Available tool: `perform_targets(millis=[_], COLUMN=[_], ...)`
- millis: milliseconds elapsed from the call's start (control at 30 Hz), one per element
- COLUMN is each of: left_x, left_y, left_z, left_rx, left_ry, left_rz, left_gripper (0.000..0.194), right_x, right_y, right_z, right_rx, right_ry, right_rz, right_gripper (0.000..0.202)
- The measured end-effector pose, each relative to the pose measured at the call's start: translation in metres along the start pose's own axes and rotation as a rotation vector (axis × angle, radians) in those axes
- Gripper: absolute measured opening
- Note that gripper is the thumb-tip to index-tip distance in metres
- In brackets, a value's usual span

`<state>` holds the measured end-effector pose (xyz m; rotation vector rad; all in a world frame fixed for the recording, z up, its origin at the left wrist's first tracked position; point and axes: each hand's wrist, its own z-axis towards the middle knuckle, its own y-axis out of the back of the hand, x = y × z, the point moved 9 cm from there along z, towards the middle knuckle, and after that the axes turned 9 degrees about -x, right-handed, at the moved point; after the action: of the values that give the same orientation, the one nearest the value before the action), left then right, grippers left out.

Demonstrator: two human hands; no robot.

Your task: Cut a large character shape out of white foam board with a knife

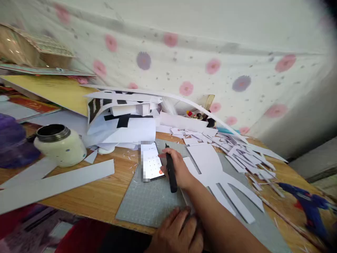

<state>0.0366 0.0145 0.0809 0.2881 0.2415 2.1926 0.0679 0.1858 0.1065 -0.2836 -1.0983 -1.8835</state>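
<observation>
My right hand (177, 167) is closed around a black craft knife (171, 172), its pointed end directed away from me. Fingertips of that hand reach the right side of a phone (152, 162), whose lit screen shows a calculator-like keypad. The phone lies on a grey cutting mat (142, 203). At the mat's front edge rests my left hand (180, 230), fingers curled under; whatever they may hold is hidden. Beneath and beside my right forearm, a white cut-out board (207, 163) with long prongs lies on the mat.
Scattered white offcuts (237, 151) pile at the back right, near a blue glue gun (308, 203). To the left stand an open cream jar (60, 146) and a long white strip (58, 184). Rolled white sheets (131, 130) with black patches sit behind the phone.
</observation>
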Motion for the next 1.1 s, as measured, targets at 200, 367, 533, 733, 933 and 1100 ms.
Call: perform_targets(millis=[200, 367, 533, 733, 933, 1100], left_x=[-0.002, 0.0, -0.003, 0.0, -0.001, 0.0], left_y=[-0.001, -0.002, -0.003, -0.002, -0.002, 0.0], left_z=[-0.003, -0.004, -0.006, -0.002, -0.002, 0.003], left_rx=[0.006, -0.027, -0.002, -0.024, -0.016, -0.024], left_ry=[0.004, 0.029, 0.0, 0.036, 0.02, 0.02], left_rz=[-0.006, 0.017, 0.019, 0.019, 0.022, 0.023], left_gripper=[0.017, 0.018, 0.019, 0.025, 0.021, 0.028], right_x=[-0.001, -0.001, -0.003, -0.004, -0.003, -0.004], right_y=[-0.007, -0.006, -0.01, -0.017, -0.005, 0.002], right_z=[0.0, 0.001, 0.0, 0.001, 0.002, 0.002], right_rx=[0.021, 0.027, 0.048, 0.1, 0.005, -0.042], right_ry=[-0.003, -0.03, -0.021, -0.014, -0.034, -0.043], right_rz=[-0.016, 0.0, 0.0, -0.016, 0.035, 0.038], right_gripper=[0.054, 0.052, 0.052, 0.051, 0.05, 0.049])
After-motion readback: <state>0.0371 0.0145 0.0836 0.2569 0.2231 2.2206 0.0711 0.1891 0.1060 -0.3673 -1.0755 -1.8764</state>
